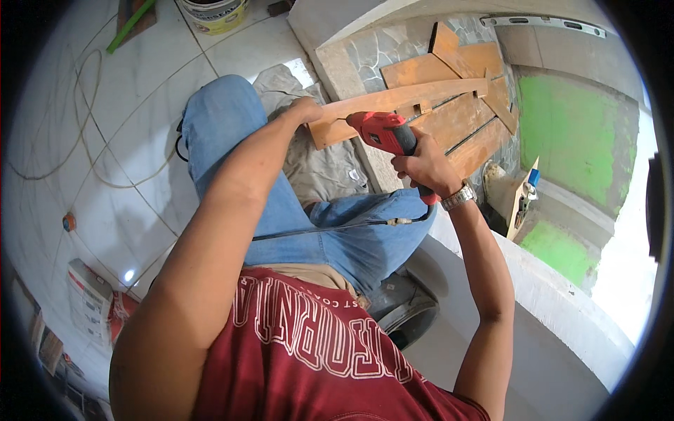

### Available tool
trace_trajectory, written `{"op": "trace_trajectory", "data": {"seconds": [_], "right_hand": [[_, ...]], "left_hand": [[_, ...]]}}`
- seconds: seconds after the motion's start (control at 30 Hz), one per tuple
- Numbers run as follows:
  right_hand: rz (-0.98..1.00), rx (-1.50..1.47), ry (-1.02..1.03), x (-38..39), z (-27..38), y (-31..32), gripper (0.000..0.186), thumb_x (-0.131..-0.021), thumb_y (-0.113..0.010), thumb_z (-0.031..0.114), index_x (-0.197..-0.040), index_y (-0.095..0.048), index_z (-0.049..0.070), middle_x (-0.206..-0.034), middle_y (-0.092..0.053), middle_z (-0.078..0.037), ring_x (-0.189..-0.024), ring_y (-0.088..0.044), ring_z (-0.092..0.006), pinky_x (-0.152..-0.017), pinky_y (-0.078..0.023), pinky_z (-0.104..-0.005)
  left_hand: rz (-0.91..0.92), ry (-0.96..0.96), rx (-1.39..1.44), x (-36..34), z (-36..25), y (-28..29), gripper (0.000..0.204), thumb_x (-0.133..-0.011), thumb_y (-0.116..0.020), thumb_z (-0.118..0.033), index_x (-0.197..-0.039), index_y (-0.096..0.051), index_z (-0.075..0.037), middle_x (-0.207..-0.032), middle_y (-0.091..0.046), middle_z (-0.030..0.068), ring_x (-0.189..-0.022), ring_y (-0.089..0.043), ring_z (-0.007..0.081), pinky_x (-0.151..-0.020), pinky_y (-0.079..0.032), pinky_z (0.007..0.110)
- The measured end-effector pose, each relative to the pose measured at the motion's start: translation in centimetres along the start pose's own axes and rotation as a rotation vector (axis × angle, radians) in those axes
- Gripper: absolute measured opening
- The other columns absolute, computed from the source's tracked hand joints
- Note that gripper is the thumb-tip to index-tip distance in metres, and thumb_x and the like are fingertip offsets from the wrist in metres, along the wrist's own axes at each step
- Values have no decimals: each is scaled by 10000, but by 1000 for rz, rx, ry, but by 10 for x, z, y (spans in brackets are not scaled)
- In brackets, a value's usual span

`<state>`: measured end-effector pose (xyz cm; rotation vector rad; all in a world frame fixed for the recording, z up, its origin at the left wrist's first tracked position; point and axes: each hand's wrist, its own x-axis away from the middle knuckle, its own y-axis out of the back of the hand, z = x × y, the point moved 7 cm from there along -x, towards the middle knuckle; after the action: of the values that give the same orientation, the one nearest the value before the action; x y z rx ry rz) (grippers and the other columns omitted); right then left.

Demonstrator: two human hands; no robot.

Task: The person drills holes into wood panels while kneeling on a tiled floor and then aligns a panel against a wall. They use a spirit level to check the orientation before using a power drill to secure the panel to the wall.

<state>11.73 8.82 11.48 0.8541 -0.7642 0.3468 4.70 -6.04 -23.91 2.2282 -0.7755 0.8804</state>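
My right hand point(430, 165) is wrapped round the handle of a red and black corded power drill point(382, 128). The drill points left, and its thin bit reaches the near end of a long orange-brown wooden board point(404, 98); whether the tip has entered the wood I cannot tell. My left hand point(305, 111) is closed on that same end of the board, just left of the bit. Small notches show along the board's edge. A grey cloth point(319, 165) lies beneath the board's end, between my legs. The drill's dark cord point(330, 229) runs across my jeans.
Several other boards point(460, 130) lie on the stone-patterned floor beyond the ledge. A spirit level point(544, 24) rests at the far right, near a green-painted panel point(562, 133). On the left tiles are a loose pale cable point(86, 133), a bucket point(214, 15) and a bag point(91, 295).
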Motion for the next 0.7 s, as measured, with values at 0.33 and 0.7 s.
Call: {"op": "trace_trajectory", "data": {"seconds": [0.33, 0.7], "right_hand": [[-13, 0, -5, -3, -10, -2, 535, -726, -654, 133, -1229, -573, -31, -683, -626, -54, -517, -588, -126, -427, -470, -293], [-31, -103, -113, -9, -17, 17, 471, -700, -678, 101, -1151, -599, -9, -733, -657, -70, -595, -651, -143, -461, -521, -298]], "left_hand": [[-98, -287, -97, -17, -1, -8, 416, -842, -624, -374, -1036, -730, -22, -1049, -711, 214, -984, -685, 346, -856, -516, 450], [-116, -385, -11, -16, -30, -1, 399, -892, -611, -348, -1126, -694, -36, -1146, -683, 209, -1074, -646, 338, -911, -489, 428]]}}
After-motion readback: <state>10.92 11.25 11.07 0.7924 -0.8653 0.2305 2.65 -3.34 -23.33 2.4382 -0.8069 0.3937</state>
